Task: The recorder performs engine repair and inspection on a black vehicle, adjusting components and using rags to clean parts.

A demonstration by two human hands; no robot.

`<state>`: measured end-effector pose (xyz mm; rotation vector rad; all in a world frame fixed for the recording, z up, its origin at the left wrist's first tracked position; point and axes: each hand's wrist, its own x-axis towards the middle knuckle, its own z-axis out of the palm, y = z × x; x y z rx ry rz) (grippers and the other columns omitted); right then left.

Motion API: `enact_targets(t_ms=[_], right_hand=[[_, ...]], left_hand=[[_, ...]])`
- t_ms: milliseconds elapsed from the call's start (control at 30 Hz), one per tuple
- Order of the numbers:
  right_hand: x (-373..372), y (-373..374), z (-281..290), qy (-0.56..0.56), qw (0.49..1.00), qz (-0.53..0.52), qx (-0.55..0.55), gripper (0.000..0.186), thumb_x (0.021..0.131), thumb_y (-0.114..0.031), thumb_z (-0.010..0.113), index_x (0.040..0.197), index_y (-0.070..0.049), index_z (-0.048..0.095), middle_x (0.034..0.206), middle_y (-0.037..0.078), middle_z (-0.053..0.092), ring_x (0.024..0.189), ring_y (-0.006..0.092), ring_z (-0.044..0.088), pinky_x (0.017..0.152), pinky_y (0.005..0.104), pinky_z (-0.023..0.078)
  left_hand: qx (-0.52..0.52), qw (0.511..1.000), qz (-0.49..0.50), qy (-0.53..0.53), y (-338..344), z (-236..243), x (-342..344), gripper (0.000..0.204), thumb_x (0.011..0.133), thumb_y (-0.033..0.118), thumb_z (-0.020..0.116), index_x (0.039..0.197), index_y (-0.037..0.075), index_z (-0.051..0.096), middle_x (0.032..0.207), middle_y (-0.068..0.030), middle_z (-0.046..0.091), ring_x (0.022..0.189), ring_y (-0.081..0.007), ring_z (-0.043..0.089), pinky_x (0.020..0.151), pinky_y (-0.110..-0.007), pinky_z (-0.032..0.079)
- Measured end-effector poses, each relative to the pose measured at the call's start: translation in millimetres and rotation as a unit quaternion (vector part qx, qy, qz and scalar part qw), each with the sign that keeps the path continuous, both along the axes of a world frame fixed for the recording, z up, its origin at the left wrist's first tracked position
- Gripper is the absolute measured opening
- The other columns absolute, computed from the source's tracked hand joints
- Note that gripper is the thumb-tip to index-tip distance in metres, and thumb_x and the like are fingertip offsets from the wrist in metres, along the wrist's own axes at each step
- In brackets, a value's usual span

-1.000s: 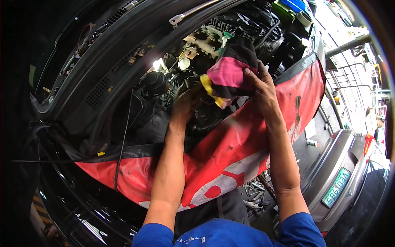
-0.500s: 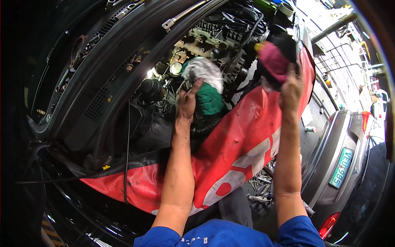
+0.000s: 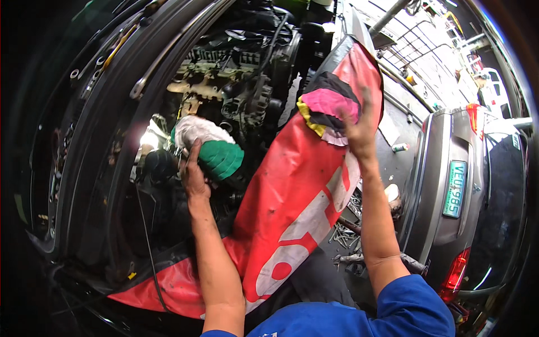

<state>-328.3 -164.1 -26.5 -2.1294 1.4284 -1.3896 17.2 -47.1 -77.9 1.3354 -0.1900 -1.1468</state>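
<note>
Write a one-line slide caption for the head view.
Left hand on a green-and-white rag in the engine bay; right hand presses a pink, black and yellow rag against the red fender cover.

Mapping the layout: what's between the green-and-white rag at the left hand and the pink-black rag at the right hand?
In the head view, the red fender cover lies between the green-and-white rag and the pink-black rag, with dark engine parts just above.
</note>
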Motion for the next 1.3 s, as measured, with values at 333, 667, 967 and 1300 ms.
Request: enact_targets(t_ms=[333, 667, 967, 1300], right_hand=[[-21.3, -33.2, 12.5, -0.567, 0.774, -0.009, 0.283, 0.043, 0.1, -0.031, 0.051, 0.132, -0.002, 0.052, 0.128, 0.013, 0.059, 0.11, 0.025, 0.063, 0.095, 0.0395, 0.054], [-52.2, -43.6, 17.2, -0.598, 0.754, 0.003, 0.271, 0.052, 0.101, -0.039, 0.048, 0.138, -0.003, 0.046, 0.136, 0.015, 0.055, 0.122, 0.0297, 0.056, 0.105, 0.0465, 0.046], [-67.9, -51.5, 20.5, -0.382, 0.906, -0.028, 0.182, 0.05, 0.103, -0.034, 0.044, 0.142, -0.002, 0.042, 0.137, 0.013, 0.052, 0.12, 0.0222, 0.055, 0.1, 0.0349, 0.045], [-4.3, -25.0, 64.5, -0.042, 0.988, 0.02, 0.15, 0.036, 0.097, -0.017, 0.052, 0.127, 0.002, 0.057, 0.133, 0.02, 0.056, 0.128, 0.0366, 0.049, 0.108, 0.0431, 0.036]], left_hand=[[-0.041, 0.998, 0.017, 0.033, -0.9, 2.5, 0.0, 0.062, 0.088, 0.043, 0.068, 0.129, -0.002, 0.054, 0.12, -0.0091, 0.06, 0.105, -0.0199, 0.058, 0.091, -0.036, 0.048], [-0.171, 0.726, -0.186, -0.64, -6.8, 89.8, -89.4, 0.037, 0.083, 0.025, 0.071, 0.113, 0.004, 0.065, 0.116, -0.0157, 0.065, 0.072, -0.0259, 0.07, 0.057, -0.035, 0.057], [-0.042, 0.632, -0.461, -0.622, -0.1, 79.3, -170.1, 0.043, 0.08, 0.012, 0.069, 0.122, 0.014, 0.062, 0.14, -0.0097, 0.052, 0.072, -0.0276, 0.07, 0.058, -0.037, 0.056], [0.034, 0.984, -0.146, 0.094, 3.0, 105.3, -133.4, 0.019, 0.097, 0.02, 0.06, 0.108, 0.005, 0.061, 0.061, 0.0074, 0.043, 0.04, -0.0004, 0.028, 0.036, -0.023, 0.02]])
